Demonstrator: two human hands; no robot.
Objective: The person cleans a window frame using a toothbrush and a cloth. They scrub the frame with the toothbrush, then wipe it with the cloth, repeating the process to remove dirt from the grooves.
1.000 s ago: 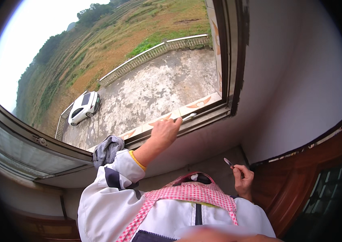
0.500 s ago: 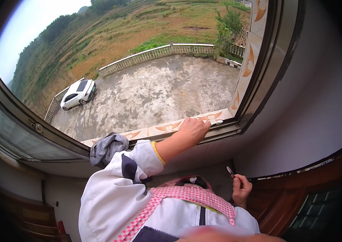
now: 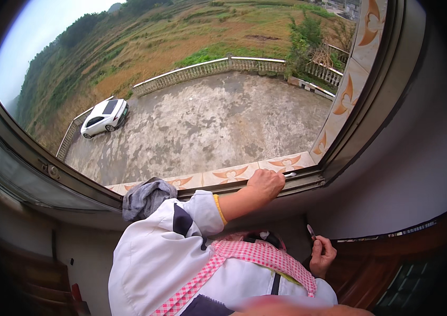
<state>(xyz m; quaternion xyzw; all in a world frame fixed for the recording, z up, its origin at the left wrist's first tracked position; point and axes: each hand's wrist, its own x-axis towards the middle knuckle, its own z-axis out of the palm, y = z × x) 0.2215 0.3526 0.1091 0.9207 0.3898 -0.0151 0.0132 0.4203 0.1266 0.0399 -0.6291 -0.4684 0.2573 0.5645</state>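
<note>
My left hand (image 3: 266, 184) is closed around a slim white-tipped brush (image 3: 290, 174), which looks like a toothbrush. The brush tip rests at the lower window track (image 3: 302, 182), close to the right corner of the frame. My fingers cover most of its handle. Lower right, in front of my body, my right hand (image 3: 322, 256) pinches a small slim tool (image 3: 311, 230) with a pale, dark-edged tip pointing up; its kind is unclear. A crumpled grey cloth (image 3: 149, 199) lies over the sill beside my left sleeve.
The window opening has a tiled outer sill (image 3: 230, 174) with orange patterns and a metal side frame (image 3: 373, 105). A sliding pane (image 3: 28, 171) stands at the left. Outside below are a concrete yard (image 3: 202, 121), a white car (image 3: 105, 117) and a balustrade (image 3: 186, 75). Brown wooden furniture (image 3: 360, 268) is at lower right.
The view has shifted slightly, bringing more of the right window side into sight. My left hand's brush tip sits a little farther from the frame corner. Both hands keep their holds.
</note>
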